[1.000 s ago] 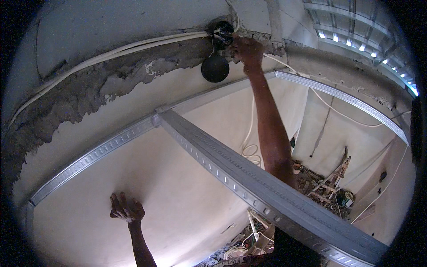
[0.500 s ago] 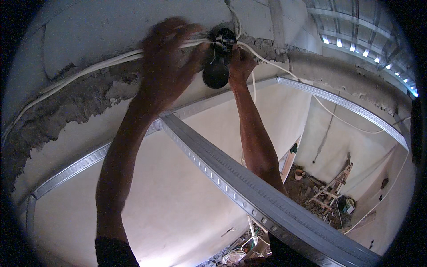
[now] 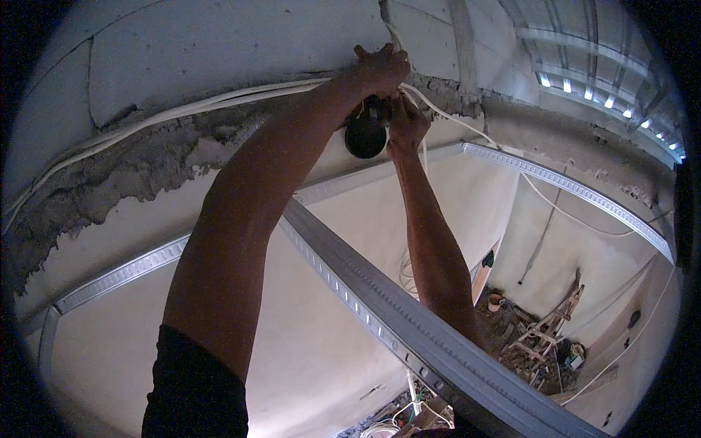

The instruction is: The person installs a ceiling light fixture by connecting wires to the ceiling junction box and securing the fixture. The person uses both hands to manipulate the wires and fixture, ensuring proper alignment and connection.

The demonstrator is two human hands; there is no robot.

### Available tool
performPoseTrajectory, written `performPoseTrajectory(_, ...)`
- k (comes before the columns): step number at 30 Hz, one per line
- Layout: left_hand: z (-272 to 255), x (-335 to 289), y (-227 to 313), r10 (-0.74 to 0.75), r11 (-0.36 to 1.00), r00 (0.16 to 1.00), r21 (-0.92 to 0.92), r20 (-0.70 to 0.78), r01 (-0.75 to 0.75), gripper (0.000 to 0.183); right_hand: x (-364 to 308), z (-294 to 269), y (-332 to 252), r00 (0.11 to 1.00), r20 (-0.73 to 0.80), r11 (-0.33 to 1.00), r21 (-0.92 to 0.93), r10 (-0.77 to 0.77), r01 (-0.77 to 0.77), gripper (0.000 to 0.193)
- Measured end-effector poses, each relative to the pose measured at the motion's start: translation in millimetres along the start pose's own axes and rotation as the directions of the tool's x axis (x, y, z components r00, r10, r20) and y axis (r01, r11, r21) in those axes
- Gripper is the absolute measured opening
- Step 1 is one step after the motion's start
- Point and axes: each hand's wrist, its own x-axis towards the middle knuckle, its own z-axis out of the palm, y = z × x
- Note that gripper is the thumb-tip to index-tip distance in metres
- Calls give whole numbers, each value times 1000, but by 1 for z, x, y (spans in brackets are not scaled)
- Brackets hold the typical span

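High on the wall, a round black junction box (image 3: 377, 109) is partly covered by my hands. Its dark round lid (image 3: 365, 139) hangs below it. My left hand (image 3: 382, 69) reaches across the top of the box, fingers curled closed where a white cable (image 3: 395, 35) comes down the wall; what they grip is hidden. From below right, my right hand (image 3: 407, 125) pinches at the box's right side, close to where another white cable (image 3: 431, 102) leads off to the right. What sits between its fingertips I cannot make out. Paired white cables (image 3: 219, 97) run in from the left.
A grey metal ceiling channel (image 3: 394, 306) crosses below my arms, joined to slotted edge rails (image 3: 569, 175) along the walls. Rough mortar (image 3: 131, 175) borders the wall blocks. Far below are a wooden stand (image 3: 548, 325), a bucket (image 3: 496, 301) and coiled cable (image 3: 381, 429) amid rubble.
My left hand has swung right and over the box, from a blurred spot left of it. My right hand stays by the box's right side. The whole view has shifted slightly.
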Motion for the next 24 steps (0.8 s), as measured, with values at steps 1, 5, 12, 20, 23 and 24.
performPoseTrajectory(1, 6, 10, -4, 29, 999, 1000, 14, 9, -29, 51, -1, 0, -6, 1000, 11, 1000, 19, -9, 9, 20)
performPoseTrajectory(5, 25, 27, -25, 49, 997, 999, -58, 3, -49, 45, -3, 3, -13, 998, 34, 997, 43, 62, -63, 22)
performPoseTrajectory(12, 53, 39, -62, 333, 842, 888, -323, -318, -432, 18, 21, -17, 20, 987, 75, 990, 18, 141, -142, 28)
performPoseTrajectory(20, 60, 28, -64, 252, 722, 877, -523, -410, -452, 23, 47, -30, 10, 867, 304, 918, -153, 396, -366, 29)
performPoseTrajectory(23, 52, 21, -64, 228, 732, 899, -543, -374, -411, 25, 49, -29, 0, 766, 407, 842, -13, 497, -540, 32)
performPoseTrajectory(24, 51, 18, -65, 236, 738, 890, -524, -389, -425, 25, 51, -28, 1, 743, 440, 831, -14, 504, -555, 32)
